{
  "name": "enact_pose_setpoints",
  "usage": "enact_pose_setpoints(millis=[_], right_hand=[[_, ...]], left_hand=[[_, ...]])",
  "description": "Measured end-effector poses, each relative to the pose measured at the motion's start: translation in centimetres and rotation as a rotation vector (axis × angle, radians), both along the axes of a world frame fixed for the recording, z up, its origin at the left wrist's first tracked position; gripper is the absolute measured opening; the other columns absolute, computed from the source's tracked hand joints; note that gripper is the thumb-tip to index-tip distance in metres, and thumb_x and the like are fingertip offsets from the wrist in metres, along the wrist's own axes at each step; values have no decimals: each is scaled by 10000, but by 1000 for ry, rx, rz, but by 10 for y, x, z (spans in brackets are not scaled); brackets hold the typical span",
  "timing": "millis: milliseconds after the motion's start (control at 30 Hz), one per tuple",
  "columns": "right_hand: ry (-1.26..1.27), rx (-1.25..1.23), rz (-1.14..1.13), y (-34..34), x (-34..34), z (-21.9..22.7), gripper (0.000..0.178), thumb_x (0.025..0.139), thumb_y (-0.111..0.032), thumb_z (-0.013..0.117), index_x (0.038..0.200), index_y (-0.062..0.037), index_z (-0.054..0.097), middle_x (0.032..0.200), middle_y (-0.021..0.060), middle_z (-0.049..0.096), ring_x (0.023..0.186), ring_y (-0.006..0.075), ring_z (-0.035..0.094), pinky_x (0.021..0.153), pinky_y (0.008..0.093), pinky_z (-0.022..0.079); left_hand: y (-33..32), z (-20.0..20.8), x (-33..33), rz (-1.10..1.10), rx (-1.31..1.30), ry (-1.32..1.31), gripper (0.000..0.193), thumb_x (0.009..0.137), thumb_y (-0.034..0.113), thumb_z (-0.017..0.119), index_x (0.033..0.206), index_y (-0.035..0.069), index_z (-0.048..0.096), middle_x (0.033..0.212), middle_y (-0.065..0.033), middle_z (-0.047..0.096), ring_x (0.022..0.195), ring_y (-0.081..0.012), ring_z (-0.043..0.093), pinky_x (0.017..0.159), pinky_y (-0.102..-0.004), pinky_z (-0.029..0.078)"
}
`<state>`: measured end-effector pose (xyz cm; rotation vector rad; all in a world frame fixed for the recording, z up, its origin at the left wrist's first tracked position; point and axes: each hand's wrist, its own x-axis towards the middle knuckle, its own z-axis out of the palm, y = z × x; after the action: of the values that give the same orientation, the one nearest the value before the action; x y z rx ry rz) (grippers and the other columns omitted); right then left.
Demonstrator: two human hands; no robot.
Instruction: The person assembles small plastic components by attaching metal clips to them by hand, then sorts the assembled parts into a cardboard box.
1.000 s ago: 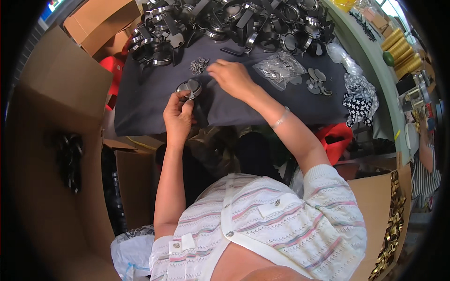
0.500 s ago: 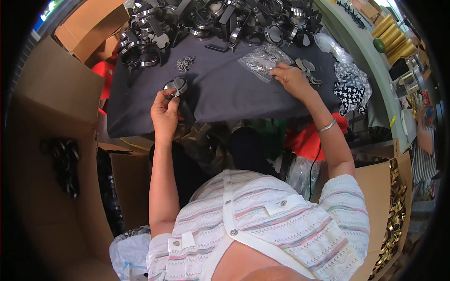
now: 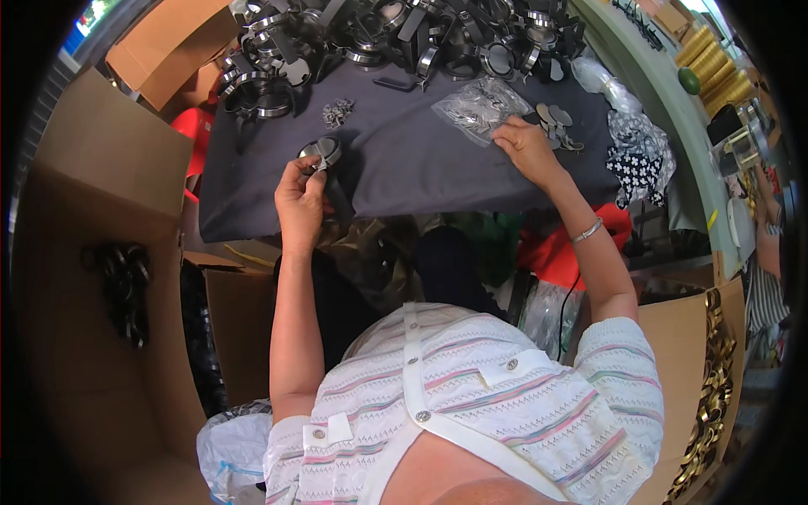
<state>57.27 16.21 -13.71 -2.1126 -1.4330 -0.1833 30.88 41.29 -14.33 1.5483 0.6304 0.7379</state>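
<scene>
My left hand [image 3: 300, 189] is closed around a black strap with a round silver buckle [image 3: 324, 150], thumb and fingers pinching at the buckle's lower edge. The strap's dark tail hangs beside the hand over the dark cloth. On the right, my right hand [image 3: 528, 150] has its fingers drawn together at the edge of a clear plastic bag [image 3: 474, 109] of small metal parts. What those fingertips hold, if anything, is hidden. Oval silver plates [image 3: 553, 120] lie just beyond that hand. A small heap of metal pieces [image 3: 337, 113] sits behind the buckle.
Black straps with round buckles [image 3: 362, 38] pile up along the cloth's far side. A patterned black-and-white cloth [image 3: 635, 164] lies at its right edge. Cardboard boxes flank me, one at right holding gold straps [image 3: 705, 404]. Gold rolls [image 3: 711, 71] stand far right.
My right hand has shifted slightly toward the bag's right edge, its fingers drawn closer together. My left hand keeps its hold on the strap. The whole view has shifted a little.
</scene>
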Motion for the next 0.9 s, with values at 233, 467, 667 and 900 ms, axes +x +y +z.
enact_pose_setpoints(millis=[233,467,667,900], right_hand=[[-71,29,16,12,7,-3,111,797,-88,594,901,-60,621,870,109,577,767,323,590,651,387,470],[-306,-215,43,20,21,5,104,811,-115,554,867,-28,549,867,148,561,747,342,593,657,432,476],[-325,-240,63,11,19,7,120,834,-114,533,868,-2,506,878,178,585,732,345,593,652,442,470],[831,31,-22,19,-22,24,24,863,-34,514,878,-15,519,737,70,560,524,100,500,451,224,370]], left_hand=[[1,-1,1,9,6,-6,174,860,61,535,1029,57,573,641,20,513,508,-37,449,433,-203,419],[0,1,0,9,21,-2,176,860,61,535,1031,44,570,646,12,520,505,-39,452,431,-204,407],[0,1,0,-7,-6,-12,164,857,53,534,1017,39,570,655,2,526,486,-47,447,433,-204,407],[0,1,2,15,-14,-21,158,853,50,539,1008,36,569,647,2,524,477,-48,442,421,-208,395]])
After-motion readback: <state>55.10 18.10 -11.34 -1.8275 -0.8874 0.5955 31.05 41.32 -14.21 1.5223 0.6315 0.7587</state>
